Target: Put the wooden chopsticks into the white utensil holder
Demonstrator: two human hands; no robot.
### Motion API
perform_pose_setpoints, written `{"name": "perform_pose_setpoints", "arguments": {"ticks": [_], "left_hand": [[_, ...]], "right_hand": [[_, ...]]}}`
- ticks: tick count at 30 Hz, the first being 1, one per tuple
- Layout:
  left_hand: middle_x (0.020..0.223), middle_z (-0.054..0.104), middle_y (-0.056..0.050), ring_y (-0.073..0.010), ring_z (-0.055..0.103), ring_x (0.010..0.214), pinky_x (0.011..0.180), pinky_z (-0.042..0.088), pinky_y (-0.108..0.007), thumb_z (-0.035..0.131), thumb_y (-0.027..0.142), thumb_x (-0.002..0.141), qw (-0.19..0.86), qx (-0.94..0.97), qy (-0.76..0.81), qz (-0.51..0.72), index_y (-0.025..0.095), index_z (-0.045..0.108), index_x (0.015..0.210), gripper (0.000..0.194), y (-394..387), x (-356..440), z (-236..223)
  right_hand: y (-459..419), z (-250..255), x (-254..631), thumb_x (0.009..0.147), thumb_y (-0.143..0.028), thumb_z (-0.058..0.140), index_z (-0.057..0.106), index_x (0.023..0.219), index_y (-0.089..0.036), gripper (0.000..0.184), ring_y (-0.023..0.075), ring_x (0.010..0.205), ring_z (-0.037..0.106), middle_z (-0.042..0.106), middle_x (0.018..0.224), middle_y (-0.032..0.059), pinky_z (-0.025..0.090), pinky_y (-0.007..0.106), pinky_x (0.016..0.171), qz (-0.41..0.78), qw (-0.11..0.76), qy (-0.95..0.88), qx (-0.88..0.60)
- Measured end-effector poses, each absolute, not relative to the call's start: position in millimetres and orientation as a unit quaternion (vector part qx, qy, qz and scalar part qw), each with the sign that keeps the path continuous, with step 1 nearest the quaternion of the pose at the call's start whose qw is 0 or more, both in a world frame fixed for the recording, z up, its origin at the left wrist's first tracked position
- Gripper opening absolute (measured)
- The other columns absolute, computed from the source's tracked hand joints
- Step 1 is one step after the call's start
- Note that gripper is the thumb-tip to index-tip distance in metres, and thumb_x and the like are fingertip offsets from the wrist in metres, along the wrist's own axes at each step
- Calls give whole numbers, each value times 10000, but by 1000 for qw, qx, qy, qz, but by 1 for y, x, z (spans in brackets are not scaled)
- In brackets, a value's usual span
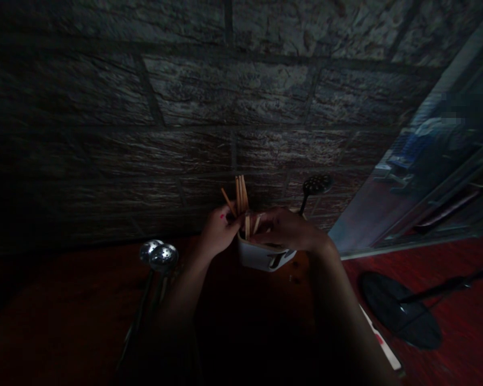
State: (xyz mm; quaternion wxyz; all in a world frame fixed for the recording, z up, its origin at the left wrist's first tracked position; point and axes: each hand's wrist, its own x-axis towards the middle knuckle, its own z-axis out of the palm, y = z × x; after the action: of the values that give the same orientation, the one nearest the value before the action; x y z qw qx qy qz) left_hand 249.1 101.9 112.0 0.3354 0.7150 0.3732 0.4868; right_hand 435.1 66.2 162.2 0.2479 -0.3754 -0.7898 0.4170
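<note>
Wooden chopsticks (241, 194) stand up from my left hand (219, 233), whose fingers are closed around them; one leans out to the left. My right hand (287, 228) is over the rim of a white container (257, 257), its fingers curled by the pale ends of more chopsticks (247, 227). Those ends sit between the two hands, just above the container's left side. A black slotted spoon (317, 184) rises behind my right hand, its handle partly hidden. The dim light and my fingers hide the inside of the container.
Two metal perforated ladles (163, 257) lie to the left on the reddish-brown table (72, 305). A stone-block wall (225, 102) stands close behind the container. On the right are a glass panel (410, 161) and a round black stand base (400, 311) on red flooring.
</note>
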Motion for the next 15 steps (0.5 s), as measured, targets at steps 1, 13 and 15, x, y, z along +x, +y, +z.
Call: {"name": "perform_pose_setpoints", "arguments": {"ticks": [1,13,15], "left_hand": [[1048,750,-81,-241,695,984,883,534,-376,627,215,836,338,715,370,488,165,693,1039,218,103,249,111],[1052,744,-80,-234,704,947,862,552,-391,692,303,803,414,702,373,443,169,681,1032,265,97,239,120],[1076,739,-82,-232,706,948,861,554,-390,703,293,791,426,699,378,432,174,675,1053,289,95,235,124]], "right_hand": [[66,163,434,782,-228,669,732,835,-179,96,111,674,597,687,749,-21,441,224,628,403,242,-799,-376],[68,163,467,795,-259,661,686,1053,-176,272,162,881,667,713,1037,60,526,267,744,398,353,-742,-408],[76,157,464,790,-271,671,674,1076,-170,303,169,858,668,709,1053,76,531,282,731,322,426,-714,-452]]}}
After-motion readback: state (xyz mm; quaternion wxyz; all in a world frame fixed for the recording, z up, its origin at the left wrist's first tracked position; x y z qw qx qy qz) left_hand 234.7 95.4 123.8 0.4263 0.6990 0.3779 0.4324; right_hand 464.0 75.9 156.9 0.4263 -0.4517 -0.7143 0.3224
